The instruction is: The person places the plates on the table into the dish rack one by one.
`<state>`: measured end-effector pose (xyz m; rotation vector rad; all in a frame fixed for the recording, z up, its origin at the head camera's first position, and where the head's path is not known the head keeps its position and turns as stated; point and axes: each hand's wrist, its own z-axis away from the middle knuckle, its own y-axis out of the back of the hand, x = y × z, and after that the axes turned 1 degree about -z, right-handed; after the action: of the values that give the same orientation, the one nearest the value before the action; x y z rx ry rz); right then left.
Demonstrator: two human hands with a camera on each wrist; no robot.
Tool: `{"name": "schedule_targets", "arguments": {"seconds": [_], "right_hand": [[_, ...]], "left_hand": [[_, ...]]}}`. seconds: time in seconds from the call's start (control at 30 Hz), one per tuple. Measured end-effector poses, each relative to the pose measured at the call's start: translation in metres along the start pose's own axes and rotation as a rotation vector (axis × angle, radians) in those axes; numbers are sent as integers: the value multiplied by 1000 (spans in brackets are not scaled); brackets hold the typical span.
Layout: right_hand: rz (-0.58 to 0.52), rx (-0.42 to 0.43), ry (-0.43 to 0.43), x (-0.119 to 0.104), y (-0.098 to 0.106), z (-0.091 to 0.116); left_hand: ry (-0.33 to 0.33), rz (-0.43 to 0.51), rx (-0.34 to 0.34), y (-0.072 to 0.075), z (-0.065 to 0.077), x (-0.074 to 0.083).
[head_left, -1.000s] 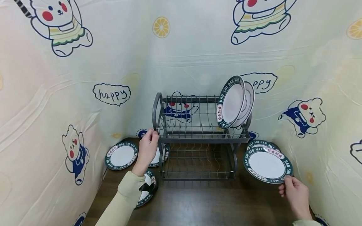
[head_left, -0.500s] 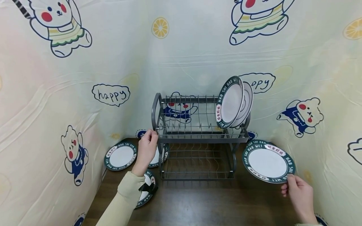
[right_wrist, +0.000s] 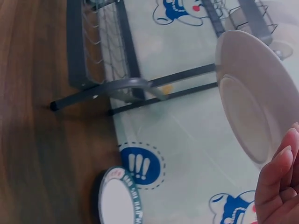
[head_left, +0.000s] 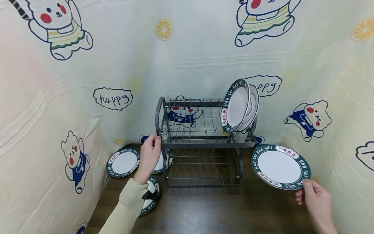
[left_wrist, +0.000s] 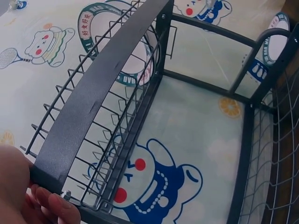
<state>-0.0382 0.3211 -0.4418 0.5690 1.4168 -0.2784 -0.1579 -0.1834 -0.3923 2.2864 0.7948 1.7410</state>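
My right hand (head_left: 318, 201) pinches a white plate (head_left: 280, 167) with a green lettered border by its near right rim. The plate is off the table, right of the dark two-tier dish rack (head_left: 204, 145), and its pale underside shows in the right wrist view. My left hand (head_left: 149, 156) grips the front left corner of the rack's upper tier; the left wrist view shows fingers (left_wrist: 51, 203) curled round the frame. Two plates stand on edge at the upper tier's right end, the front one (head_left: 236, 105) leaning before the other (head_left: 252, 109).
Left of the rack lie a plate (head_left: 122, 162), another partly behind the rack's leg (head_left: 159, 164), and one half hidden by my left wrist (head_left: 150, 198). The right wrist view shows another plate (right_wrist: 117, 200) on the table, hidden in the head view. Printed cloth (head_left: 190, 71) hangs behind.
My right hand has moved right and slightly nearer the camera with the plate, which now covers the plate that showed behind it. My left hand stays on the rack's corner.
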Motion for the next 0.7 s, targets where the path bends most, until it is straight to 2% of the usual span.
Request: {"name": "schedule_targets", "arguments": {"seconds": [0.13, 0.47, 0.7], "right_hand": [[-89, -9, 4, -9, 2, 5], [-54, -7, 26, -28, 6, 14], [-101, -14, 67, -38, 6, 20]], "left_hand": [[12, 4, -8, 1, 1, 1], [25, 12, -16, 3, 2, 3], [19, 18, -16, 2, 2, 1]]}}
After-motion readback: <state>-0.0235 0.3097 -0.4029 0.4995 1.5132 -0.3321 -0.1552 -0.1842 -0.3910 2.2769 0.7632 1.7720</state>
